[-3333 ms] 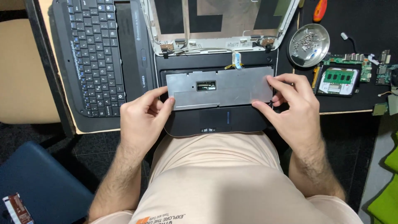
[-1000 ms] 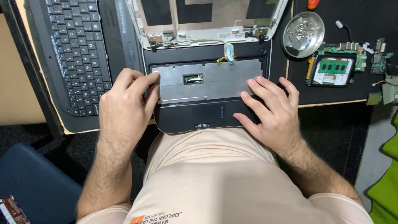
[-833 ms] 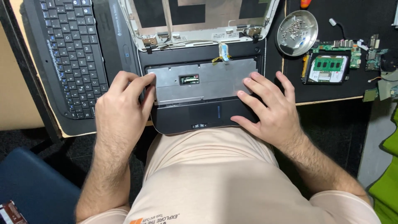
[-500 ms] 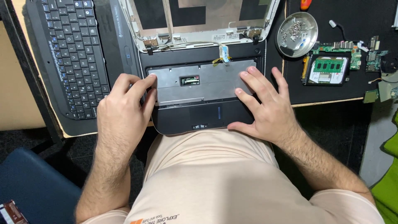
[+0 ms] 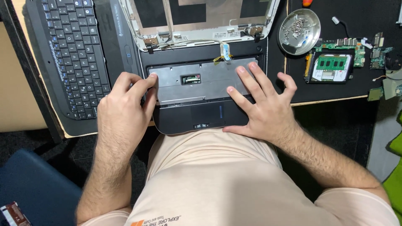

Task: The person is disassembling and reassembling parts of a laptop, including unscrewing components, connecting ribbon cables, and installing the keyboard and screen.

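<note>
A half-dismantled black laptop base [image 5: 176,121] lies at the table's near edge, with a bare grey metal plate [image 5: 197,88] where the keys sat and a touchpad below it. My left hand [image 5: 123,106] grips the base's left side, its fingertips on the plate's left edge. My right hand [image 5: 261,104] lies flat with spread fingers over the plate's right part and the palm rest. The stripped screen lid [image 5: 201,19] lies open behind the base, joined by hinges and a thin ribbon cable [image 5: 226,52].
A separate black keyboard [image 5: 71,54] lies at the left. A round metal dish of screws [image 5: 299,31] stands at the right, beside a green circuit board with a memory module [image 5: 333,67] and small parts on a black mat. A blue seat [image 5: 33,184] is at lower left.
My right hand has slid up from the base's right corner and spread flat over the metal plate. My left hand has kept its grip on the left side.
</note>
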